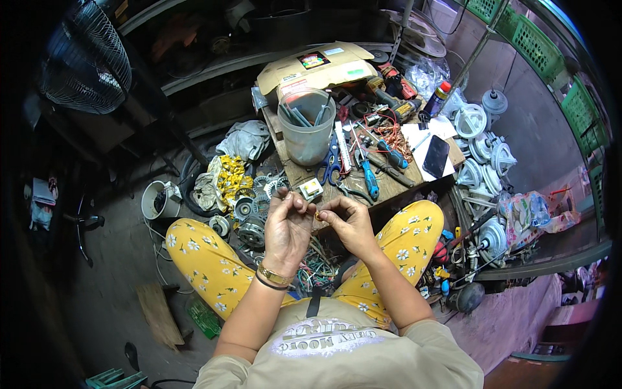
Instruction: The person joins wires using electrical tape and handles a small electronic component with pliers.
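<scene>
My left hand (287, 230) and my right hand (348, 227) are raised over my lap, fingertips curled close together. Both seem to pinch something tiny between them, too small to name. Just beyond my fingers lies a small white-and-yellow piece (311, 189) at the wooden board's (301, 174) near edge. On that board are a translucent bucket (304, 142) holding strips, blue scissors (330, 159), blue-handled screwdrivers (368, 180), pliers (354, 193), copper wire scraps (395, 141), a yellow-black drill (405, 111) and a black phone (436, 155) on white paper.
Metal motor parts (249, 227) and yellow pieces (232, 175) lie left of the board; tangled wires (314, 275) sit between my legs. A fan (87, 61) stands upper left, a white pail (161, 200) below it. Several white plastic parts (492, 165) are piled right, near green baskets (538, 45).
</scene>
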A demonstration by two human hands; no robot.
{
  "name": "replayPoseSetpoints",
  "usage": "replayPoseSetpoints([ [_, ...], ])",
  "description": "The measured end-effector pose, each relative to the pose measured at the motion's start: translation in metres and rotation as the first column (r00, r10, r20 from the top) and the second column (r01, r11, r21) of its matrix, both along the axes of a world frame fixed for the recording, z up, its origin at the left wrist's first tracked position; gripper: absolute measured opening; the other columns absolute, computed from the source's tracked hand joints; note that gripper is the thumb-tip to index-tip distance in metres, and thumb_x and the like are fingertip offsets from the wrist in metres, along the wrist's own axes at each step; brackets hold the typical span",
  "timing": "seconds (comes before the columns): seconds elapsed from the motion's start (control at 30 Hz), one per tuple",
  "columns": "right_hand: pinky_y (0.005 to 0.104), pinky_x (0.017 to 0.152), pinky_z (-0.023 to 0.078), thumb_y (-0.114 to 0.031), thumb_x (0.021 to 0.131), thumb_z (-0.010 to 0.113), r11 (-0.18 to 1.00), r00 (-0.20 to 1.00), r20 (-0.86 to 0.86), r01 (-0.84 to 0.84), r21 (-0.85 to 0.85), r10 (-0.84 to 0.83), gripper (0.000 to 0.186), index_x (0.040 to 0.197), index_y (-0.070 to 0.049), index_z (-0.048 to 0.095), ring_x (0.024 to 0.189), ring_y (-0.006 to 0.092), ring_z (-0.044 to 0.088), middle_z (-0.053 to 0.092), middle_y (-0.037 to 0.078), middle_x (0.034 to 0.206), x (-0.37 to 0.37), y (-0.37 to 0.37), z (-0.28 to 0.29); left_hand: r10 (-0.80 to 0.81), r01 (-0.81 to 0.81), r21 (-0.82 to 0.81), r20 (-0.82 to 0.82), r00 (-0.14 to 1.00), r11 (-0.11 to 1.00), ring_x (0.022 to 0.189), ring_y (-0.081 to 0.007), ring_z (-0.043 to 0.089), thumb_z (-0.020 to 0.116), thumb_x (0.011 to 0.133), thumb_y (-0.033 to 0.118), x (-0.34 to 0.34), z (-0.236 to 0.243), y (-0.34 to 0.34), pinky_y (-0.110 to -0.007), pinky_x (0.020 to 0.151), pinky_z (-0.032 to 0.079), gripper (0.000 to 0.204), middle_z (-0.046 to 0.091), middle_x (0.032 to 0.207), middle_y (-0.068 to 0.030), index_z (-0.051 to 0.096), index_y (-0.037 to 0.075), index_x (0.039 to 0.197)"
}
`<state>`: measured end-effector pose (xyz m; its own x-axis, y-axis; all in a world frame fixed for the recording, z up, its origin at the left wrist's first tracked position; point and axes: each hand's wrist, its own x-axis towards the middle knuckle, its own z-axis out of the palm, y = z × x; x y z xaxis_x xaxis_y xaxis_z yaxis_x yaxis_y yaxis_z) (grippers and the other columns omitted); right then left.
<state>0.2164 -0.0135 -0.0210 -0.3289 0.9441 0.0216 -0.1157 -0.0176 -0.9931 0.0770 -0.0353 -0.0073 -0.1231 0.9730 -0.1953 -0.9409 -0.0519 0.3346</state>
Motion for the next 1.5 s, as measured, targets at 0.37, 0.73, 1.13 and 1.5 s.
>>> replayPoseSetpoints([
  [0.37, 0.0203, 0.053, 0.052, -0.005, 0.086, 0.064, 0.961, 0.916, -0.29, 0.265, -0.082, -0.277, 0.019, 0.094, -0.006, 0.048, 0.071, 0.0094, 0.062, 0.063, 0.005, 0.083, -0.014, -0.013, 0.005, -0.106, 0.203, 0.06, -0.692, 0.714, 0.977, 0.103, -0.0165, 0.057, 0.061, 0.089, 0.012, 0.007, -0.003, -0.016, -0.031, 0.09, 0.045, 0.035, 0.061, 0.113, -0.012, 0.047, 0.001, 0.119],
  [0.73, 0.0248, 0.075, 0.047, -0.012, 0.086, 0.065, 0.991, 1.0, 0.028, -0.018, 0.132, 0.014, 0.015, 0.093, 0.002, 0.065, 0.084, 0.0108, 0.058, 0.062, 0.006, 0.094, 0.017, 0.018, 0.032, 0.045, 0.238, 0.174, -0.884, 0.465, 0.955, 0.09, -0.0127, 0.061, 0.067, 0.081, 0.002, 0.0, -0.012, -0.014, -0.025, 0.08, 0.049, 0.017, 0.064, 0.1, -0.0072, 0.065, 0.0, 0.098],
  [1.13, 0.0252, 0.07, 0.051, 0.009, 0.078, 0.066, 0.919, 0.986, -0.119, 0.156, 0.362, -0.121, 0.008, 0.081, 0.005, 0.061, 0.081, 0.0135, 0.06, 0.061, 0.01, 0.088, 0.017, -0.011, 0.028, -0.176, 0.241, 0.075, -0.483, 0.858, 0.968, 0.077, -0.0123, 0.062, 0.07, 0.079, 0.002, 0.005, -0.016, -0.013, -0.023, 0.068, 0.051, 0.022, 0.066, 0.09, -0.0063, 0.063, -0.001, 0.1],
  [1.5, 0.0225, 0.076, 0.047, 0.001, 0.077, 0.07, 0.978, 0.966, -0.256, 0.08, 0.191, -0.029, 0.026, 0.101, -0.001, 0.061, 0.09, 0.0094, 0.05, 0.047, 0.005, 0.106, 0.008, -0.009, 0.0, -0.117, 0.195, 0.091, -0.536, 0.836, 0.977, 0.087, -0.0129, 0.061, 0.069, 0.081, 0.002, 0.013, -0.013, -0.016, -0.026, 0.076, 0.05, 0.016, 0.064, 0.098, -0.0049, 0.065, 0.003, 0.095],
])
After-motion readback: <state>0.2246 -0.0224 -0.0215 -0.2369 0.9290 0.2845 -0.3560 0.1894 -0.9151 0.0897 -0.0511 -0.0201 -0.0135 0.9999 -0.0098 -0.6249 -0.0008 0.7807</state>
